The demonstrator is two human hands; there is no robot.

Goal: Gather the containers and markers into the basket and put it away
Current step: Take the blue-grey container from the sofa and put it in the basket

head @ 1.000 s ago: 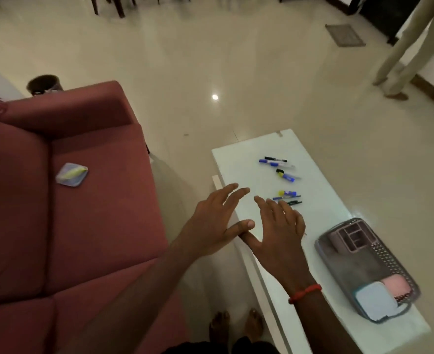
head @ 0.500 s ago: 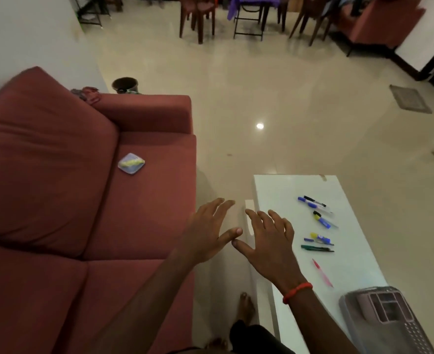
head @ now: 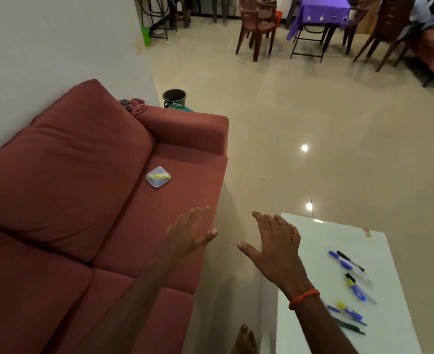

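A small clear container point(head: 158, 177) with something yellow inside lies on the red sofa point(head: 83, 190) seat near the armrest. Several markers point(head: 348, 263) and pens, blue, black and yellow-capped, lie scattered on the white table point(head: 320, 241) at lower right. My left hand point(head: 189, 235) hovers open over the sofa seat's front edge, short of the container. My right hand point(head: 274, 242), with a red thread on its wrist, is open above the table's left corner. The basket is out of view.
A dark bucket point(head: 174, 97) stands on the floor behind the sofa's armrest, and a cloth lies on the armrest. Brown chairs point(head: 258, 26) and a purple-covered table point(head: 321, 14) stand far back across the shiny tiled floor. My bare foot point(head: 244, 339) shows between sofa and table.
The view has swung up and left, so the basket has left the frame and the sofa fills more of it. My hands have spread apart, the left one moving toward the sofa.
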